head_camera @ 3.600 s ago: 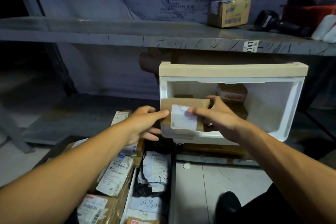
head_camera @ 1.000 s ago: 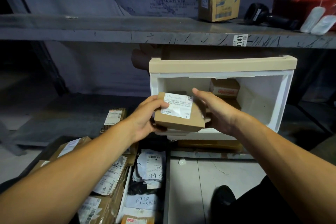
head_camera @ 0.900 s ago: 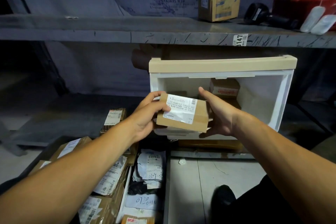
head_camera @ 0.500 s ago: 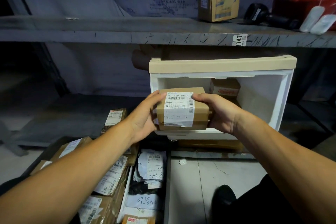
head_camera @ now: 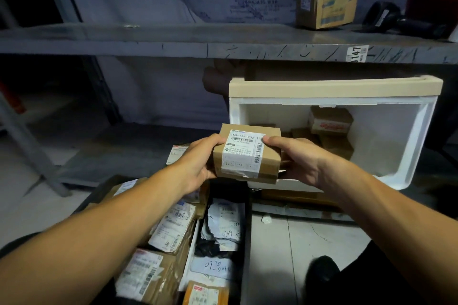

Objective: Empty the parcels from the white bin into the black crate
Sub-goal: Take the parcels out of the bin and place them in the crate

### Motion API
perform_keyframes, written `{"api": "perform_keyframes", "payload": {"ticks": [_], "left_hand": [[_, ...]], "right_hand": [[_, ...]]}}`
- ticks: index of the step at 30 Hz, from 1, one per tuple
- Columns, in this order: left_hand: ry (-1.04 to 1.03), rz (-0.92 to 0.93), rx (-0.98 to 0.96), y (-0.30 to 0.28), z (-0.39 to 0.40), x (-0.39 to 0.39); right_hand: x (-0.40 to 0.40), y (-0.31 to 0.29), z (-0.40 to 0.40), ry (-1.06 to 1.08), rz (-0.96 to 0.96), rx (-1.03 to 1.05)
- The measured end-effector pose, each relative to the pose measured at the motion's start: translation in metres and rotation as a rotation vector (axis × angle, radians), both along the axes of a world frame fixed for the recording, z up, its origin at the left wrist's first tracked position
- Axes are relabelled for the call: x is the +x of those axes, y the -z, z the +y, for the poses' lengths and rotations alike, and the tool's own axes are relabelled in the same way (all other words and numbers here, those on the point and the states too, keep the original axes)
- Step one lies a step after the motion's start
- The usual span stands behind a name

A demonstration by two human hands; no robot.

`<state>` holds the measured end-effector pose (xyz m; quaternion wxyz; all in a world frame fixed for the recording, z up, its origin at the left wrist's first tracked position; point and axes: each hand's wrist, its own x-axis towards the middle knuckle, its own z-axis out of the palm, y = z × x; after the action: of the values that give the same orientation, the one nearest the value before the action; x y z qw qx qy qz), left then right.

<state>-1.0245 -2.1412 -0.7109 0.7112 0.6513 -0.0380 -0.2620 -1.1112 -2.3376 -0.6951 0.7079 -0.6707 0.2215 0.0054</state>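
A small brown cardboard parcel [head_camera: 247,153] with a white shipping label sits between both my hands, in front of the white bin [head_camera: 386,156]. My left hand [head_camera: 198,158] grips its left side and my right hand [head_camera: 297,158] grips its right side, thumb on the label. The bin lies tipped on its side under the shelf, its opening facing me, with several brown parcels [head_camera: 330,129] inside. Below my arms, the black crate [head_camera: 245,205] holds several labelled parcels [head_camera: 173,228].
A grey metal shelf [head_camera: 223,44] runs above the bin, carrying a cardboard box [head_camera: 327,7] and a black scanner [head_camera: 386,17]. A lower shelf board [head_camera: 124,153] lies to the left. Tiled floor [head_camera: 297,242] and my dark shoe [head_camera: 322,275] are at the lower right.
The parcel has been turned in my hands so its label faces me upright, and both hands now hold its sides. It has stayed in front of the bin.
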Motion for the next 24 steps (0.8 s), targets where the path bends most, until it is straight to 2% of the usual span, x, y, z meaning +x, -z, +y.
{"api": "perform_keyframes", "payload": {"ticks": [11, 24], "left_hand": [[-0.147, -0.032, 0.049, 0.001, 0.066, 0.031], [-0.406, 0.069, 0.125, 0.061, 0.201, 0.073]], "right_hand": [[0.056, 0.01, 0.074, -0.021, 0.019, 0.09], [0.138, 0.078, 0.205, -0.196, 0.172, 0.137]]}}
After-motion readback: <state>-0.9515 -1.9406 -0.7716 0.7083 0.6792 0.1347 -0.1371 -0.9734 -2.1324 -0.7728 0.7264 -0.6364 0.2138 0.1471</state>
